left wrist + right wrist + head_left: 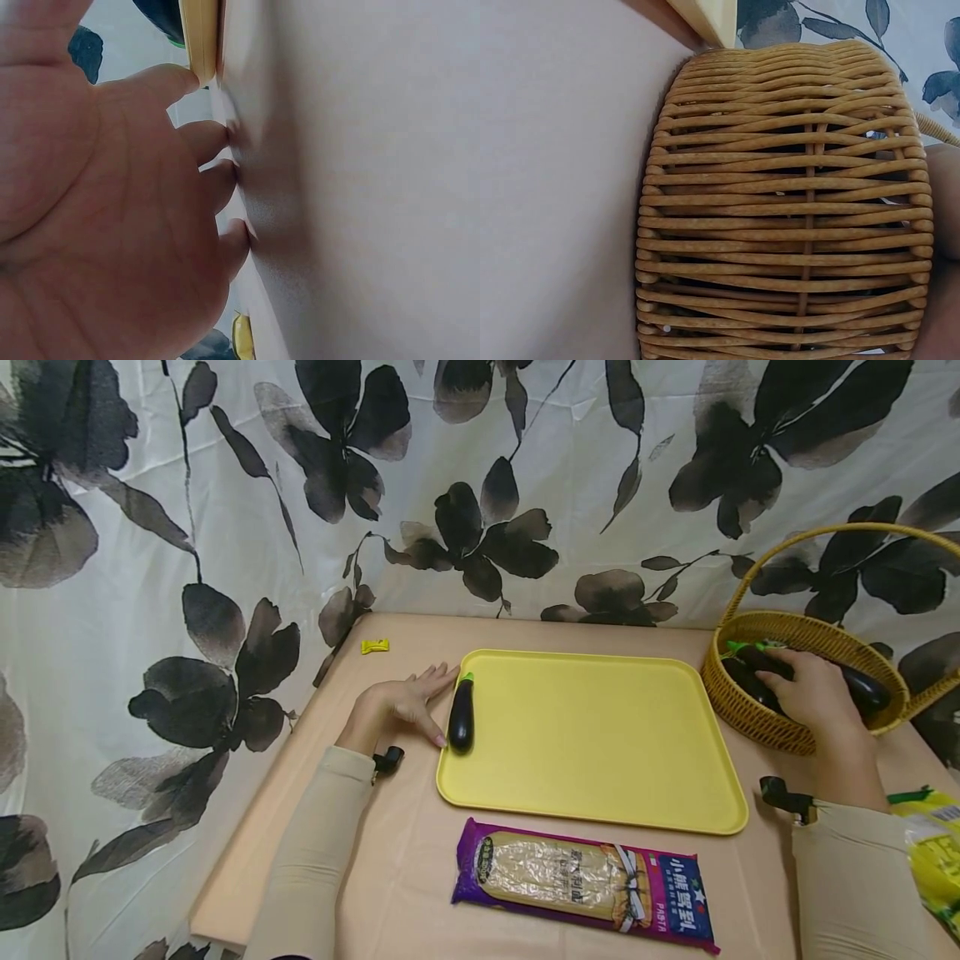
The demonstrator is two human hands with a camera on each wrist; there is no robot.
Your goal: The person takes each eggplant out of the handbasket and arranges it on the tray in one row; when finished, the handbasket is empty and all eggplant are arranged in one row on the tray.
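Note:
A small dark eggplant with a green stem end lies along the left side of the yellow tray. My left hand is beside it, fingers spread and fairly straight, touching the tray's left edge; the left wrist view shows its palm. At the right, my right hand reaches into the wicker basket among several eggplants. Its thumb and fingers pinch one eggplant near the stem end. In the right wrist view the basket's woven side hides most of that hand.
A purple pasta packet lies in front of the tray. A small yellow wrapped piece is at the table's back left. Yellow packaging sits by the right forearm. The basket's tall handle arches above it. Floral cloth hangs behind.

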